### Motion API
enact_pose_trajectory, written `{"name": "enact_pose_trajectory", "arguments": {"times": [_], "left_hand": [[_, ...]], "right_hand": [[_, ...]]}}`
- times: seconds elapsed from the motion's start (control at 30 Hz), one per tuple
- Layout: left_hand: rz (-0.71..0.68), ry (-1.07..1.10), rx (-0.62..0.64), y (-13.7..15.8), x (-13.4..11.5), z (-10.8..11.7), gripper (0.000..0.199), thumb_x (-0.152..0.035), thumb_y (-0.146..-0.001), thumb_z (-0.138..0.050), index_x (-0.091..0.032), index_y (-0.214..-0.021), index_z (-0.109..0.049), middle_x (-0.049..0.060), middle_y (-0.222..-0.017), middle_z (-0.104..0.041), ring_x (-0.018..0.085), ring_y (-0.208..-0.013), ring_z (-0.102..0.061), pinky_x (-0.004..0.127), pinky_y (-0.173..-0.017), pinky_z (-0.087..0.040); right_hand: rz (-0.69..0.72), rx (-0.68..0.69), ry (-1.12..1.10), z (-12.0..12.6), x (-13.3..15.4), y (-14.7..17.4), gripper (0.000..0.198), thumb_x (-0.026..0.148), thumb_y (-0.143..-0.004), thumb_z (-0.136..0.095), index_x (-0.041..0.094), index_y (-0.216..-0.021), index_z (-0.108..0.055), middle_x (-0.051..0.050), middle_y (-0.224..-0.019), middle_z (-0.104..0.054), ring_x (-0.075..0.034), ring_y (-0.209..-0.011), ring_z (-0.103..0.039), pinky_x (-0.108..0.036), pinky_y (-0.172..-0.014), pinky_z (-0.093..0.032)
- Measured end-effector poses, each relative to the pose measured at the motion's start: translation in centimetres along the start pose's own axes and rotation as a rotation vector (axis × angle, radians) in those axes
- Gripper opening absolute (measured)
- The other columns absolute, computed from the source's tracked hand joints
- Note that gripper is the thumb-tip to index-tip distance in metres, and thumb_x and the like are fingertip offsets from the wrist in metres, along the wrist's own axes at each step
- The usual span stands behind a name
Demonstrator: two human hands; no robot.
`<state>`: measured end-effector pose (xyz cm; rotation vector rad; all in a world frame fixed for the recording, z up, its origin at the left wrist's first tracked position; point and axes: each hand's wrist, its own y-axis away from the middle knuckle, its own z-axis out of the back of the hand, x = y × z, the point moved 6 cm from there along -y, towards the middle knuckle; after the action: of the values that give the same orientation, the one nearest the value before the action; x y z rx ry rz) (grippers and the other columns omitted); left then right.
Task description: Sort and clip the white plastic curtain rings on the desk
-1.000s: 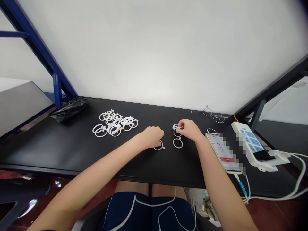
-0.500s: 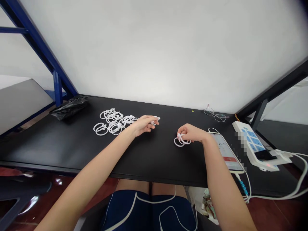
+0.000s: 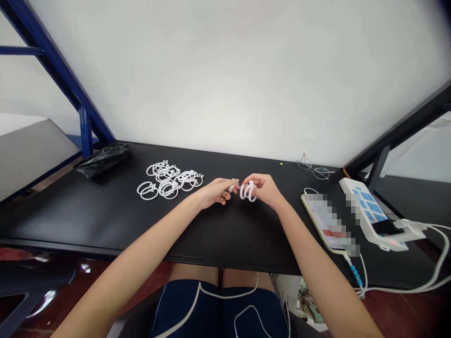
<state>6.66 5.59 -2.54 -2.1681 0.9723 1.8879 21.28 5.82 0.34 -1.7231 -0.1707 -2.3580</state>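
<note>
Near the middle of the black table, my left hand (image 3: 219, 191) pinches a small white ring (image 3: 231, 188), mostly covered by the fingers. Just to its right, my right hand (image 3: 265, 188) is closed on several white rings (image 3: 249, 191) that hang from its fingertips, held above the table. The fingertips of both hands are close together; whether the rings in them touch, I cannot tell. Left of my left hand lies a pile of white rings (image 3: 168, 188) with small tabs, some overlapping each other.
A black plastic bag (image 3: 102, 160) lies at the table's back left. Glasses (image 3: 313, 169) rest by the wall. On the right are a phone (image 3: 326, 225) on a charging cable and a white power strip (image 3: 368, 209) with cords. The black table (image 3: 88, 211) ends before my lap.
My right hand has moved left and up with its rings, to beside my left hand. My left hand has shifted slightly right and down, still pinching its ring.
</note>
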Motion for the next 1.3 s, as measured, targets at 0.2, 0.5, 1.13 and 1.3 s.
{"name": "enact_pose_trajectory", "arguments": {"times": [0.2, 0.5, 1.13, 1.3], "left_hand": [[-0.002, 0.019, 0.114, 0.0, 0.1, -0.7, 0.04, -0.049, -0.073, -0.074, -0.014, -0.091, -0.068, 0.002, -0.085, -0.062, 0.003, -0.052, -0.05, 0.017, -0.042, -0.036], [-0.047, 0.193, -0.023, -0.2, -0.3, 0.3, 0.026, -0.032, -0.072, -0.076, -0.015, -0.088, -0.065, 0.002, -0.088, -0.066, 0.004, -0.053, -0.055, 0.015, -0.042, -0.039], [-0.124, -0.003, -0.038, 0.2, -0.3, -0.6, 0.046, -0.051, -0.07, -0.076, -0.014, -0.097, -0.07, 0.01, -0.099, -0.07, 0.013, -0.074, -0.067, 0.017, -0.049, -0.045], [-0.147, -0.075, -0.021, 0.1, -0.1, -0.7, 0.044, -0.047, -0.067, -0.08, -0.014, -0.095, -0.07, 0.008, -0.092, -0.07, 0.014, -0.075, -0.067, 0.017, -0.051, -0.045]], "right_hand": [[-0.043, -0.05, -0.044, 0.0, -0.1, 0.0, 0.015, 0.018, -0.061, -0.061, 0.015, -0.075, -0.066, 0.001, -0.058, -0.065, -0.008, -0.043, -0.048, -0.018, -0.038, -0.033], [-0.107, -0.025, -0.363, 0.4, -1.4, -0.4, 0.031, 0.035, -0.062, -0.083, 0.017, -0.084, -0.07, -0.001, -0.067, -0.069, -0.011, -0.057, -0.063, -0.016, -0.043, -0.045], [-0.203, -0.04, -0.208, -1.6, -1.6, -0.2, 0.017, 0.027, -0.079, -0.06, 0.014, -0.068, -0.063, -0.005, -0.06, -0.066, -0.015, -0.045, -0.065, -0.018, -0.035, -0.045], [-0.174, 0.019, -0.117, -2.4, -1.7, -0.2, 0.027, 0.026, -0.082, -0.047, 0.015, -0.058, -0.055, -0.001, -0.044, -0.056, -0.009, -0.028, -0.047, -0.017, -0.027, -0.026]]}}
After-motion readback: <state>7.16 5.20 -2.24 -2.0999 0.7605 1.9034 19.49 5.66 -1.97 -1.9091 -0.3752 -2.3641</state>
